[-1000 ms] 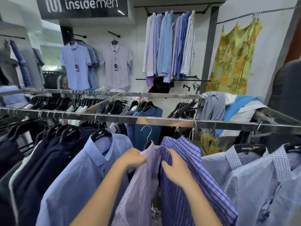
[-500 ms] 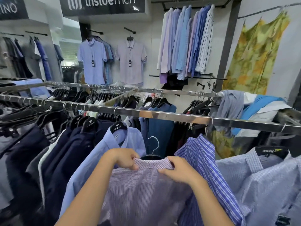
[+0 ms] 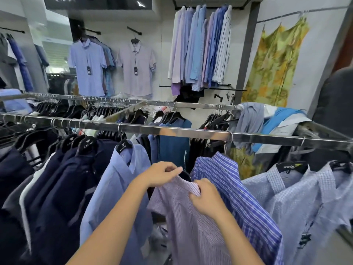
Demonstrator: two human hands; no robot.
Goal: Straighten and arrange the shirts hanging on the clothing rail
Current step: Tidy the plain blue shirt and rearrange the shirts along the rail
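Here: pale lilac fine-striped shirt point(image 3: 191, 222) w/ short sleeve, off the rail, below the steel clothing rail point(image 3: 172, 131), between light-blue shirt point(image 3: 118, 188) on left & bold blue striped shirt point(image 3: 235, 190) on right. Black hanger point(image 3: 185, 174) poking from collar. Left hand point(image 3: 162, 174) pinched shut on collar's left edge, knuckles up. Right hand point(image 3: 207, 198) curled shut on collar's right side, fabric bunched under fingers. Both forearms reaching up fwd.

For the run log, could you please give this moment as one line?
left hand + right hand: gripping lilac striped shirt collar | shirt off rail | rehanging pending
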